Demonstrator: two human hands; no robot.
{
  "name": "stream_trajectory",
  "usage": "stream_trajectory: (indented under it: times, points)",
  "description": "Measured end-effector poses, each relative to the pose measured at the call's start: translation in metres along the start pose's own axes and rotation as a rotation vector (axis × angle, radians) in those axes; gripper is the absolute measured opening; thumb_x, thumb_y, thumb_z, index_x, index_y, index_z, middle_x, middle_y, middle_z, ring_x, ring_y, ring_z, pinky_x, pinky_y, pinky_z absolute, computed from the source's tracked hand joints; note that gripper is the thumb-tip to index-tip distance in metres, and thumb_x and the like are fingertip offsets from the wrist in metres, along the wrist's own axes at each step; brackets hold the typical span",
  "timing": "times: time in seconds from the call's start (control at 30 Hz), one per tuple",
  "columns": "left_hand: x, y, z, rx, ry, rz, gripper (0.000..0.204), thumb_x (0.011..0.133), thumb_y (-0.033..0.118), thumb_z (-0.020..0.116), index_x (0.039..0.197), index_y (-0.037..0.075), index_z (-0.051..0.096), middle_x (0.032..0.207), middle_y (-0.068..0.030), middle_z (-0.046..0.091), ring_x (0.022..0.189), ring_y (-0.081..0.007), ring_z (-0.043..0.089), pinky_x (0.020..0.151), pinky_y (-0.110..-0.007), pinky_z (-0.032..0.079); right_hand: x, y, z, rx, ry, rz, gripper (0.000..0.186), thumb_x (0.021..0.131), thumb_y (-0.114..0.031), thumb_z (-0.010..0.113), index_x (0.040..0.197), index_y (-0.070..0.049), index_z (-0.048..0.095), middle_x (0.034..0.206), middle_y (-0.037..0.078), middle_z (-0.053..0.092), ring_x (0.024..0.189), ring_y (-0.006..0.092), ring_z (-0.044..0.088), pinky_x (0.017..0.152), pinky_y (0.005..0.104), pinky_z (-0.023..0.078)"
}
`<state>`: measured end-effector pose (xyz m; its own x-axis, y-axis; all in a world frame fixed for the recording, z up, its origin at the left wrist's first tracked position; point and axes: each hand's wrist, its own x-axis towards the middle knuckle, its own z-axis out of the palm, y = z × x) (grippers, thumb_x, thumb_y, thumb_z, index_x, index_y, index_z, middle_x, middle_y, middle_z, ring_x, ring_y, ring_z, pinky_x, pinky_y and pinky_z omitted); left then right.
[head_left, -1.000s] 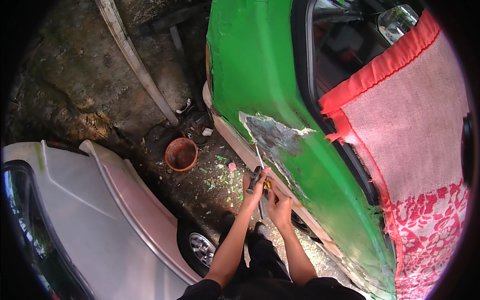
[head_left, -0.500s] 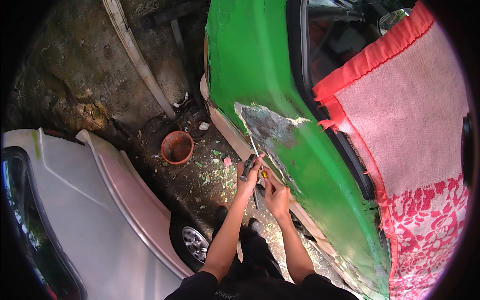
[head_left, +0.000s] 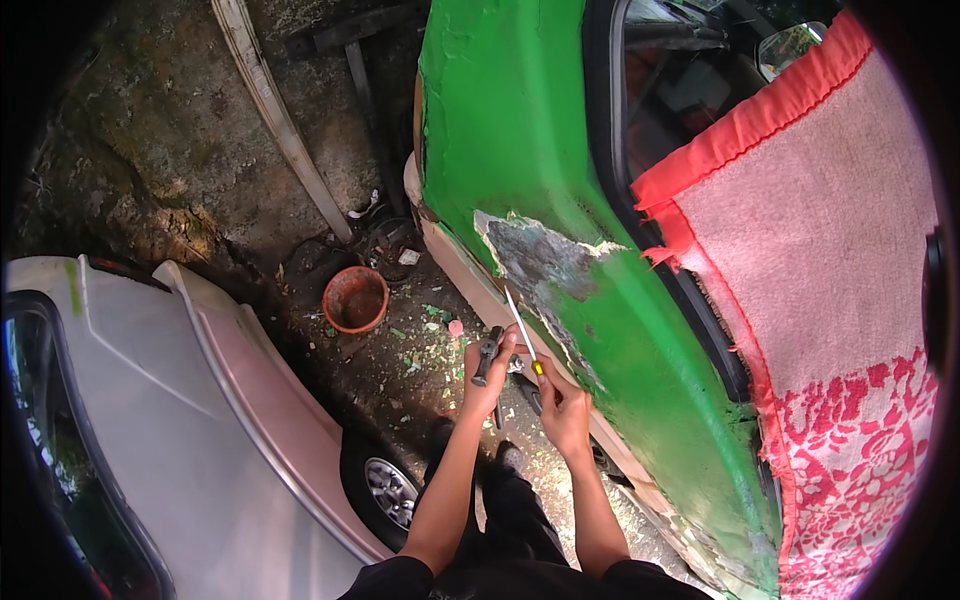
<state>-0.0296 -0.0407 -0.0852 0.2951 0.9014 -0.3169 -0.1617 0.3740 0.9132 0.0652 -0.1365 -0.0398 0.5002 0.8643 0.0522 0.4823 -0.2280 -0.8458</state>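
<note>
My left hand is closed around a hammer. Its dark metal head shows above the fist, and the handle's end sticks out below. In my right hand is a screwdriver with a yellow handle and a thin pale shaft, pointing up and to the left. My left fingertips lie close beside the shaft; whether they touch it I cannot tell. The screwdriver's tip is near the lower edge of a bare grey patch on the green car, where the paint and filler have jagged, broken edges.
A silver car stands to the left. Between the cars, an orange-brown pot sits on ground strewn with paint chips. A pink and red towel drapes over the green car. A long pale plank lies at the back left.
Both hands have drawn slightly down, away from the bare patch. The hammer has turned a little in my left hand, and more of the screwdriver's shaft and handle shows.
</note>
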Motion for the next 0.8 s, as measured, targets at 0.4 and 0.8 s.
stream_trajectory:
  times: [0.4,0.8]
  points:
    - [0.011,0.021,-0.04,0.107,-0.037,-0.009,0.039,0.099,0.034,0.063,0.122,0.003,0.068,0.096,-0.0067,0.075,0.049,-0.0006,0.036,0.044,-0.021,0.026,0.009,0.002,0.027,0.092,0.105,0.066,0.03,0.096,-0.005,0.061,0.125,-0.006,0.067,0.083,0.016,0.071,0.066,0.0166,0.063,0.065,0.0301,0.05]
    - [0.015,0.002,0.019,-0.085,-0.07,-0.085,0.027,0.095,0.018,0.07,0.114,-0.001,0.071,0.094,0.0002,0.068,0.077,-0.0073,0.055,0.069,-0.026,0.044,0.009,-0.022,0.005,-0.023,0.056,0.067,0.035,0.097,-0.005,0.059,0.131,-0.012,0.064,0.063,0.011,0.048,0.054,0.011,0.039,0.053,0.0293,0.039]
